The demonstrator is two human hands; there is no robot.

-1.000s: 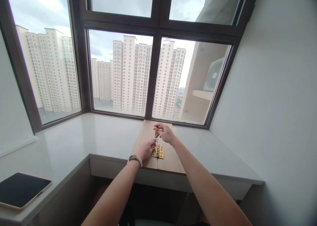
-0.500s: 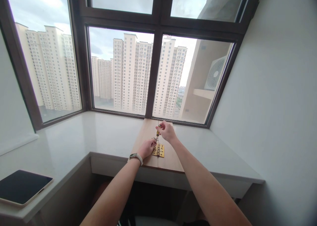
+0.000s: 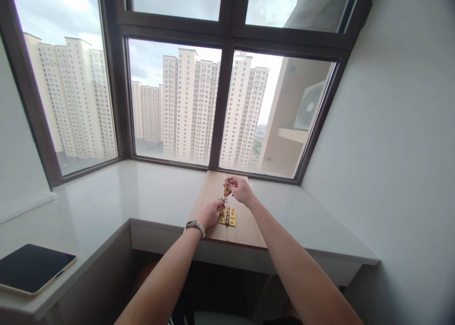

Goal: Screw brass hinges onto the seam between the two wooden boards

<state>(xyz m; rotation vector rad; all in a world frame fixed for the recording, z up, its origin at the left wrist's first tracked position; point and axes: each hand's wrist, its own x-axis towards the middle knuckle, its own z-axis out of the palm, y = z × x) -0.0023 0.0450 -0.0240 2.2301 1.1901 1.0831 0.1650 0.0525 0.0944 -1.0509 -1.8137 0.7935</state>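
A gold-coloured hinge (image 3: 228, 216) lies across the seam between two light wooden boards (image 3: 245, 225). My right hand (image 3: 239, 189) grips the handle of a yellow and black screwdriver (image 3: 225, 190), held nearly upright with its shaft pointing down to the hinge's far left corner. Beside that corner is my left hand (image 3: 212, 212), its fingers closed near the screwdriver's tip; what they pinch is too small to make out. A few small loose pieces, probably screws, lie on the boards just beyond the hinge.
The boards rest on a white windowsill counter (image 3: 156, 197) below a dark-framed window. A tablet (image 3: 33, 268) lies on the counter's left arm. A white wall (image 3: 384, 125) rises on the right. The counter's front edge runs beneath my forearms.
My right hand has shifted very slightly down and its fingers have turned a little on the screwdriver handle. My left hand and the hinge stay where they were.
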